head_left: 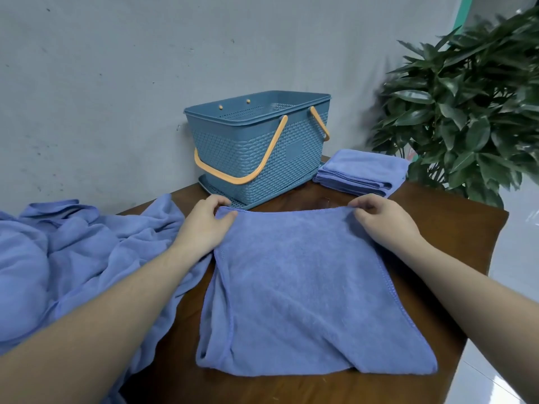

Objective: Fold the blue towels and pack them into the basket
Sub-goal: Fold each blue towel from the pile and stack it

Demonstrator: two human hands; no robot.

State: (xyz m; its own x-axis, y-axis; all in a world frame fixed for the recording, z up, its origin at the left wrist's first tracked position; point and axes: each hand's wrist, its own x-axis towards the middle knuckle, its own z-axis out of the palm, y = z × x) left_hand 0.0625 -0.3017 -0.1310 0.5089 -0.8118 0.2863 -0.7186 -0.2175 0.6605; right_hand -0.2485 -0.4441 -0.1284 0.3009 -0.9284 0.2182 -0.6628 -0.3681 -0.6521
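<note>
A blue towel (303,287) lies folded over on the brown table in front of me. My left hand (204,225) pinches its far left corner, and my right hand (382,220) pinches its far right corner. Behind the towel stands the blue basket (262,147) with orange handles, on a matching tray; I see nothing inside it from here. A stack of folded blue towels (361,173) sits to the right of the basket. A heap of unfolded blue towels (73,258) covers the table's left side.
The brown table (437,228) ends close on the right, with white floor beyond. A leafy green plant (466,103) stands at the back right. A grey wall (116,83) runs right behind the basket.
</note>
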